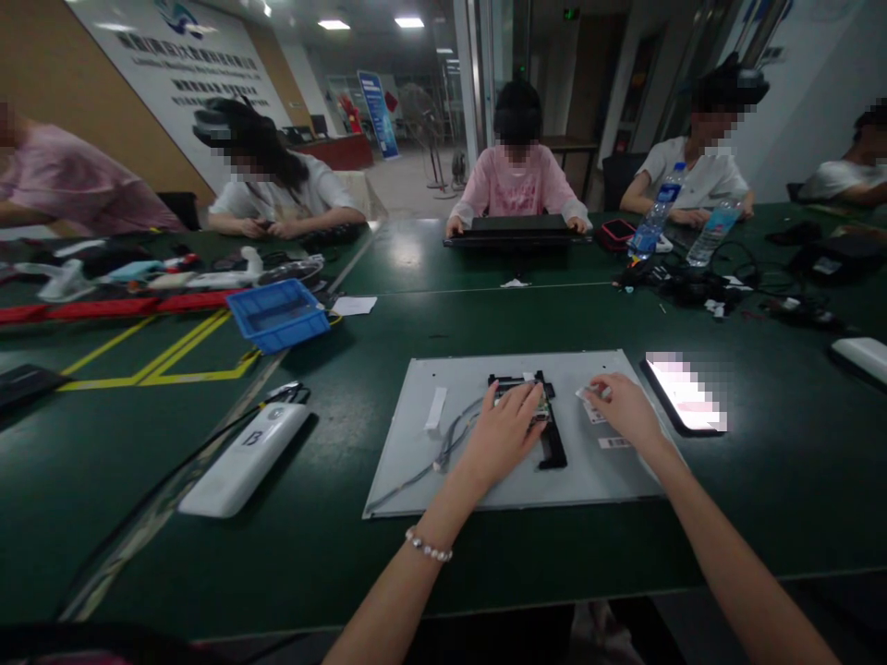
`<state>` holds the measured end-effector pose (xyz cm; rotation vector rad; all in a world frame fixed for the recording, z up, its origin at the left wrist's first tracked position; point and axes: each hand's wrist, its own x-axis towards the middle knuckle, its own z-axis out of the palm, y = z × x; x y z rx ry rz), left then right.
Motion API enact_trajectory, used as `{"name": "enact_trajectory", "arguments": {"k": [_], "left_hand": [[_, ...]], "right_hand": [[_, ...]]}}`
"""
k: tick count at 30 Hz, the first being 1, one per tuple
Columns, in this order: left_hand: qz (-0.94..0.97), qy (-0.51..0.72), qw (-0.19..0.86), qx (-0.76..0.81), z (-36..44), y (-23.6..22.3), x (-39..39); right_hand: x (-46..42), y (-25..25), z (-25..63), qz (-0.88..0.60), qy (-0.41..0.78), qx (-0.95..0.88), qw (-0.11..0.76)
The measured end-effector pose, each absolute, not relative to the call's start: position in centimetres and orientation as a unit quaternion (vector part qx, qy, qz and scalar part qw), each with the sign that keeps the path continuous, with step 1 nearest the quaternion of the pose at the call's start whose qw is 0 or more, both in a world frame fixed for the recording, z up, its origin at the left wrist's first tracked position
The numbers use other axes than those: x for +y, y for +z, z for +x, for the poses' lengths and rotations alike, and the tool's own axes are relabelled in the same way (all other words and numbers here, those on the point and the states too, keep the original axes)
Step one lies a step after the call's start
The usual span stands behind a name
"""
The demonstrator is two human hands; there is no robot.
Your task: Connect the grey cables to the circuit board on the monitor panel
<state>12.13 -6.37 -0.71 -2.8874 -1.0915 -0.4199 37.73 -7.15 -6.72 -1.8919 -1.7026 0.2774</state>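
Note:
A flat light-grey panel [596,476] lies on the table in front of me. On its middle sits a black bracket [552,448] with a circuit board partly hidden under my hand. My left hand [503,429] rests over the bracket and board, fingers stretched out. Grey cables [447,453] run from beneath it across the panel's left half, near a white strip [436,409] that looks like tape. Over the panel's right side, my right hand [624,406] pinches a small white piece [582,393], perhaps tape or a sticker. A barcode label [613,443] is stuck below that hand.
A lit phone [685,392] lies right of the panel. To the left are a white power bank [246,460] with a cable and a blue basket [277,314]. Bottles [658,212] and tangled cables stand far right. Across the table, a person holds a dark panel [516,231].

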Motion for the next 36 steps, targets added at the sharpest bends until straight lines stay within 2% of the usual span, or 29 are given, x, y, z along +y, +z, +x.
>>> {"name": "enact_trajectory", "arguments": {"k": [4, 8, 13, 18, 24, 30, 36], "left_hand": [[-0.885, -0.193, 0.003, -0.424, 9.3, 0.6, -4.0], [-0.848, -0.23, -0.055, -0.474, 4.5, 1.0, -0.3], [-0.826, -0.214, -0.143, -0.501, 0.0, -0.8, 2.8], [-0.844, -0.204, -0.18, -0.463, -1.0, -2.9, 3.0], [-0.867, -0.204, -0.156, -0.427, -0.5, -3.3, 2.3], [-0.869, -0.207, -0.071, -0.445, 0.3, -2.9, 1.3], [-0.874, -0.163, -0.028, -0.456, 0.9, -2.4, 0.4]], "right_hand": [[-7.3, -6.6, 37.3, -0.684, 0.111, -0.655, 0.301], [-7.1, -6.6, 36.8, -0.622, 0.138, -0.706, 0.309], [-6.6, -7.4, 37.0, -0.63, 0.135, -0.698, 0.31], [-6.4, -7.9, 37.6, -0.654, 0.112, -0.676, 0.322], [-6.3, -6.6, 36.7, -0.627, 0.051, -0.708, 0.32], [-4.0, -3.7, 33.3, -0.528, 0.06, -0.808, 0.254], [-1.0, -3.3, 30.0, -0.523, 0.063, -0.827, 0.196]]}}
